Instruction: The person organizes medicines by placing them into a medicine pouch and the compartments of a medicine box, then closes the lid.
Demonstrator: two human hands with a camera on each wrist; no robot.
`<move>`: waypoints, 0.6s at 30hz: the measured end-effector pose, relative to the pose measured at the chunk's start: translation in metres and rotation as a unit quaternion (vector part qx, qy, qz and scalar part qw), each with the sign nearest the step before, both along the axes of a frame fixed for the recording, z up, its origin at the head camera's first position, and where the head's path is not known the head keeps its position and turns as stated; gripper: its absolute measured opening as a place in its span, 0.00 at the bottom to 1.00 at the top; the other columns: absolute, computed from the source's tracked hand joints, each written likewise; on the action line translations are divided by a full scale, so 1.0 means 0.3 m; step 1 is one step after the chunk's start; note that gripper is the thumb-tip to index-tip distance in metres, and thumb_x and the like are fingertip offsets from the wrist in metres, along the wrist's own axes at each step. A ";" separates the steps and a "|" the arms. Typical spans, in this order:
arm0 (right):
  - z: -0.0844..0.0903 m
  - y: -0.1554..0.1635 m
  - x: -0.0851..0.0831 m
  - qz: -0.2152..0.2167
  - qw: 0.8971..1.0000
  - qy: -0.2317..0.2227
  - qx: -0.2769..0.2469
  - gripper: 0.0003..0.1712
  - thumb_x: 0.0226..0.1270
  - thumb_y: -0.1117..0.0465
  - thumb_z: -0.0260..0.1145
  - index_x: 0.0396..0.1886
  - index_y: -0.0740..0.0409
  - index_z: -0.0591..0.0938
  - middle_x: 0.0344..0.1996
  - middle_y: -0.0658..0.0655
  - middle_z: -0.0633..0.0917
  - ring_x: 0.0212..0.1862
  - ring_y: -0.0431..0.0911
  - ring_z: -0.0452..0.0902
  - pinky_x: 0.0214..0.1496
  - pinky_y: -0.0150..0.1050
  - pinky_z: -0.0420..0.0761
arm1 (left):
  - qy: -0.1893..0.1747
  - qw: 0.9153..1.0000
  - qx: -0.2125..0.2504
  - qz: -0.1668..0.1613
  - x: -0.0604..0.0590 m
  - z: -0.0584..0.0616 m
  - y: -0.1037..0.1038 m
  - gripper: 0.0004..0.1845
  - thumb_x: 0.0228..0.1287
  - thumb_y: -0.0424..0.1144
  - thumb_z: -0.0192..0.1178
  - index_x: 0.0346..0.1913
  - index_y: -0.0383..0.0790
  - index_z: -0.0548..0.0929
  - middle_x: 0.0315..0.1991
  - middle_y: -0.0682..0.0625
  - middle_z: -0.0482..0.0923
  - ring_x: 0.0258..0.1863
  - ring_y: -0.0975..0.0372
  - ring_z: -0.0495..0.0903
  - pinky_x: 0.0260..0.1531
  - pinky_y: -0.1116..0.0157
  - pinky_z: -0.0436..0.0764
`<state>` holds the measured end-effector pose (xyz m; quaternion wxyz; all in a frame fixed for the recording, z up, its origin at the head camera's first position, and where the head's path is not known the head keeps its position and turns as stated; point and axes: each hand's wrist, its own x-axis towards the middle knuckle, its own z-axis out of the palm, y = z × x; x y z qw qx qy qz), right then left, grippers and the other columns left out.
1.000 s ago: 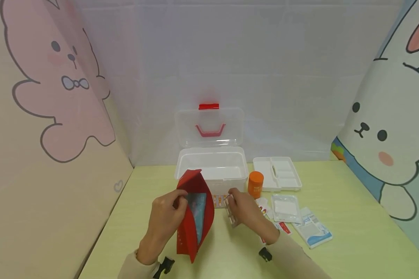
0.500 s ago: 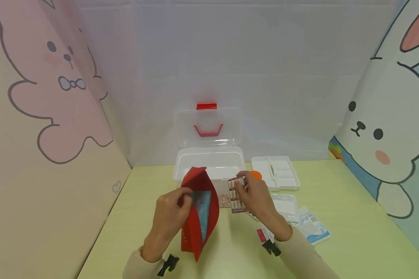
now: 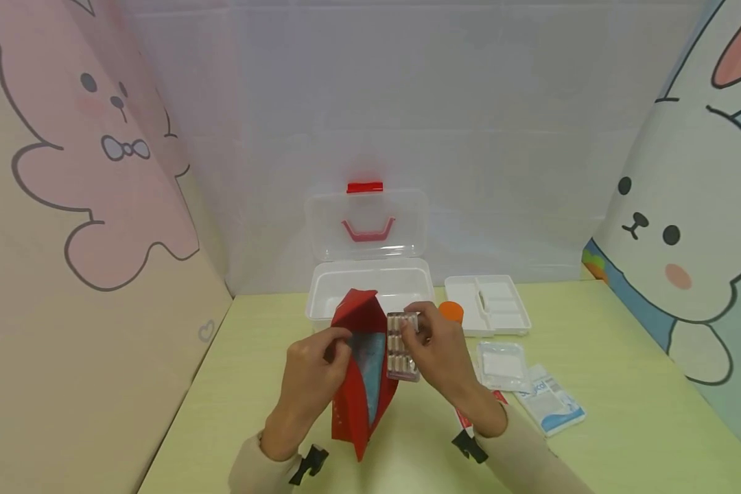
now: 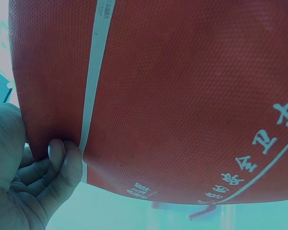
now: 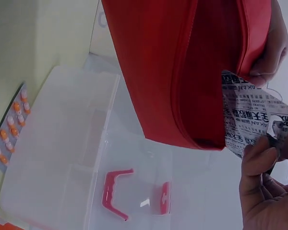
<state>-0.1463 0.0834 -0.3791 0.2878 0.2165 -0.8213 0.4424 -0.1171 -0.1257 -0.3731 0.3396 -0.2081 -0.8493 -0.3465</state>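
Observation:
A red fabric pouch [image 3: 347, 415] hangs over the table, its mouth spread. My left hand [image 3: 313, 370] pinches the pouch's rim between thumb and fingers, as the left wrist view also shows at the pouch's corner [image 4: 53, 96]. Inside lies a light-blue packet [image 3: 370, 374]. My right hand [image 3: 449, 360] pinches a blister pack of capsules [image 3: 400, 353] at the pouch's right edge. In the right wrist view the pack's printed foil back [image 5: 249, 115] overlaps the pouch opening. How deep the pouch goes behind the packet is hidden.
Behind the pouch stands a white box [image 3: 370, 266] with its clear lid raised. To the right are an orange-capped bottle [image 3: 451, 311], a divided white tray [image 3: 506, 302], a clear plastic tray [image 3: 503, 370] and a white-and-blue packet [image 3: 552, 405]. Another blister pack [image 5: 12, 124] lies by the box.
The right hand has raised the blister pack, turned it face-on and brought it left against the pouch. The left hand and pouch have shifted slightly right.

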 end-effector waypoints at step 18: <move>-0.014 -0.089 0.042 0.026 0.994 -0.098 0.048 0.11 0.57 0.66 0.70 0.36 0.55 0.77 0.19 0.48 0.81 0.18 0.31 0.67 0.19 0.26 0.71 | 0.017 0.999 -0.003 -0.030 -0.001 0.020 0.063 0.07 0.55 0.24 0.60 0.32 0.35 0.86 0.24 0.49 0.84 0.18 0.70 0.71 0.20 0.80 0.72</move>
